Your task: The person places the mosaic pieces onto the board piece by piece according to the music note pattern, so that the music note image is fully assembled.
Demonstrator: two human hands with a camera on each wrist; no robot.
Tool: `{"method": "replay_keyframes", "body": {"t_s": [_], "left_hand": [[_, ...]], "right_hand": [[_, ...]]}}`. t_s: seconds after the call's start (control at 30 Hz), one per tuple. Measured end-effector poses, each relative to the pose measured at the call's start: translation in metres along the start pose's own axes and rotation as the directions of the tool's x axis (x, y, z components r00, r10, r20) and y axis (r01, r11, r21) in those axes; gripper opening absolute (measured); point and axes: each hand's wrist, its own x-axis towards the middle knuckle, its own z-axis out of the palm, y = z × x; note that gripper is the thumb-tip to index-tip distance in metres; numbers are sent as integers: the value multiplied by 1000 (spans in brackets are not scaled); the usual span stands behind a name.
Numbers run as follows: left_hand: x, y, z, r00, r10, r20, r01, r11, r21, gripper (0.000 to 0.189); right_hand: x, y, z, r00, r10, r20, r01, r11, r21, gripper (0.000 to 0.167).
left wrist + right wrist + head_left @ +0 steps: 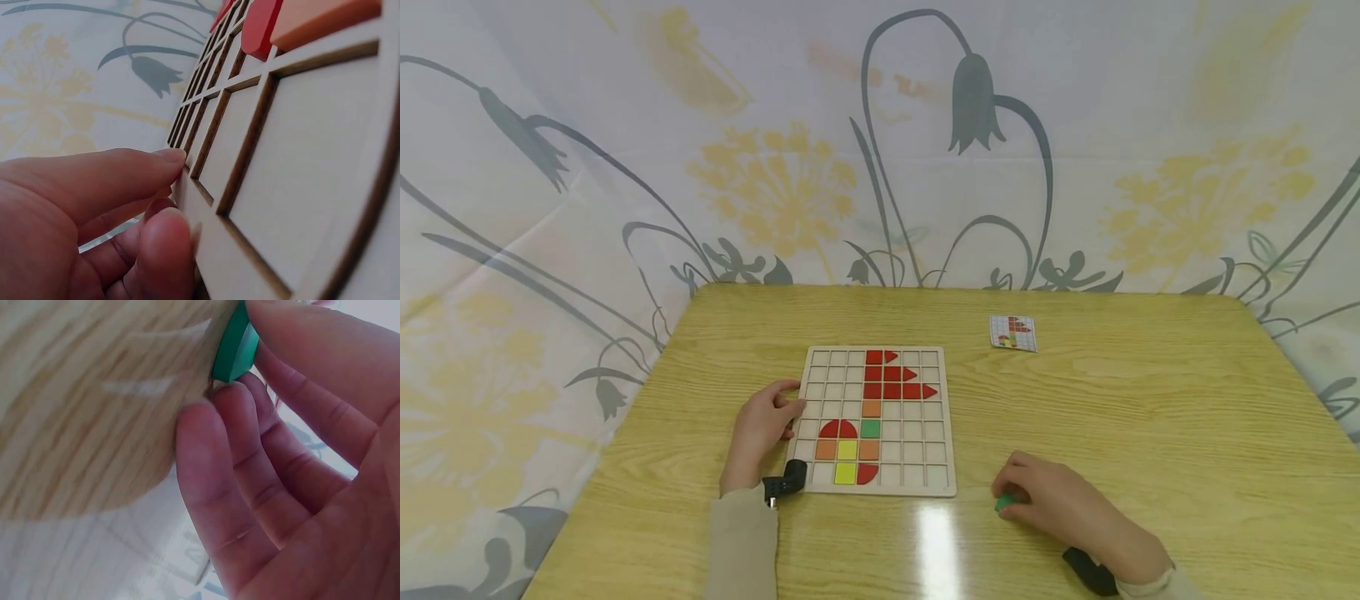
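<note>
A light wooden grid board (912, 452) lies flat on the table with red, orange, yellow and green pieces set in some squares. At its left edge my left hand (763, 425) holds the rim; in the left wrist view the thumb tip (170, 155) touches the rim and the other fingers curl at its side. My right hand (1060, 504), right of the board's near corner, pinches a small green piece (1004, 502) close to the tabletop. The right wrist view shows this green piece (237, 347) between thumb and fingers, its full outline partly hidden.
A small printed card (1012, 332) with a coloured grid picture lies behind the board to the right. The wooden table (1150, 392) ends at a flower-patterned cloth (910, 192). A black wrist device (790, 477) overlaps the board's near left corner in the head view.
</note>
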Motion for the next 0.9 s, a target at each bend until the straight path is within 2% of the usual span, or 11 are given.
{"method": "replay_keyframes", "body": {"t_s": [0.1,0.43,0.73,0.9], "left_hand": [[0,-1,0,1000,-4,2,4,1000,-12,37],[-2,-2,-1,1000,1,0,-1,1000,-29,36],[-1,-1,0,1000,3,-5,-3,1000,-17,36],[0,-1,-1,1000,5,-1,-5,1000,-22,36]], "right_hand": [[0,1,0,1000,27,-6,-27,1000,7,13],[3,-1,-6,999,38,4,-38,999,0,23],[5,4,-7,999,24,43,-28,996,80,13],[9,5,-6,999,19,29,-22,995,96,12]]}}
